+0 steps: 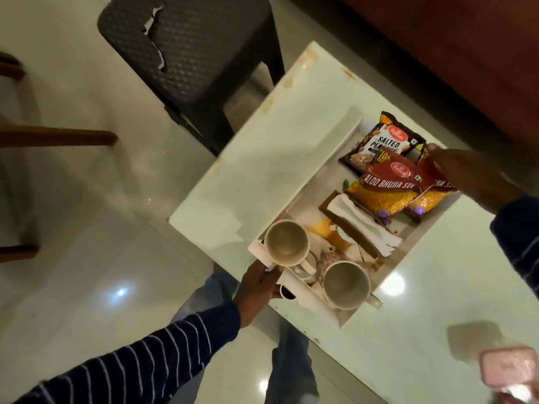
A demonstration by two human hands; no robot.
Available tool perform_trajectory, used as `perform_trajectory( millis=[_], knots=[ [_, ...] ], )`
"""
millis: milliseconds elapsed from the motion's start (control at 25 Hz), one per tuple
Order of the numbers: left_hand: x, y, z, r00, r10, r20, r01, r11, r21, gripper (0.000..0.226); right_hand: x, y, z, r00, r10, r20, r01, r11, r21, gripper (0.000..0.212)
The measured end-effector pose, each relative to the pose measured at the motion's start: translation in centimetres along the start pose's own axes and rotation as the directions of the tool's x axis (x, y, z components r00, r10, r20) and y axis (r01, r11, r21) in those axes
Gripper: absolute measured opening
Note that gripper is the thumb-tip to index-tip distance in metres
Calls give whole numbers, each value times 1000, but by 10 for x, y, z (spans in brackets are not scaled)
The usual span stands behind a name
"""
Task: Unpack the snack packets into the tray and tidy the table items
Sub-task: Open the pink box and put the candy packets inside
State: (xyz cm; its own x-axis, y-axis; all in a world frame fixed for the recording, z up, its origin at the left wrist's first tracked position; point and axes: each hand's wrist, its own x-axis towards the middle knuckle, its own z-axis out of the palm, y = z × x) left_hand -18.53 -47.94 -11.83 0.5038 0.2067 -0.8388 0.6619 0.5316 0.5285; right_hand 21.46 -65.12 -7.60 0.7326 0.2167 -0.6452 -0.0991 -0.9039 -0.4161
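Note:
A white tray [316,182] hangs just over the white table [262,158], casting a shadow on it. Its far end holds a dark salted-peanuts packet [379,141] and two red-and-yellow aloo bhujia packets [382,193] lying side by side. Two empty cream cups [286,243] stand at the near end, with white napkins [361,225] on a brown holder between cups and packets. My left hand [256,290] grips the tray's near-left corner. At the far-right corner my right hand [472,179] is closed on the tray, fingers touching the second aloo bhujia packet [428,199].
A dark plastic chair [198,53] stands beyond the table's far-left corner. Dark wooden furniture [437,53] borders the far right. A pink object [507,371] lies blurred at the table's near right. Wooden chair parts [58,138] sit at the left over a glossy floor.

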Motion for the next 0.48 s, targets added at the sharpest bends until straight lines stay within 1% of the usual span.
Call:
perform_trajectory(
  millis=[80, 200, 240, 360, 480],
  knots=[
    [-8, -20, 33, 1000, -7, 9, 7, 999, 42, 25, -12, 42, -17, 1000, 28, 2, -28, 999, 38, 52],
    [-17, -50, 79, 1000, -24, 2, 24, 999, 45, 26, -29, 96, -39, 999, 37, -10, -36, 998, 52, 63],
    [-19, -58, 91, 1000, -29, -10, 29, 998, 55, 26, -32, 111, -41, 999, 36, -12, -35, 997, 71, 60],
    [-21, -80, 119, 999, -16, -39, 18, 998, 56, 28, -36, 140, -43, 999, -25, -37, 30, 992, 125, 46],
    [-21, -89, 129, 997, -14, -75, 18, 998, 54, 29, -34, 154, -38, 995, -96, -38, 101, 979, 177, 44]
  ],
)
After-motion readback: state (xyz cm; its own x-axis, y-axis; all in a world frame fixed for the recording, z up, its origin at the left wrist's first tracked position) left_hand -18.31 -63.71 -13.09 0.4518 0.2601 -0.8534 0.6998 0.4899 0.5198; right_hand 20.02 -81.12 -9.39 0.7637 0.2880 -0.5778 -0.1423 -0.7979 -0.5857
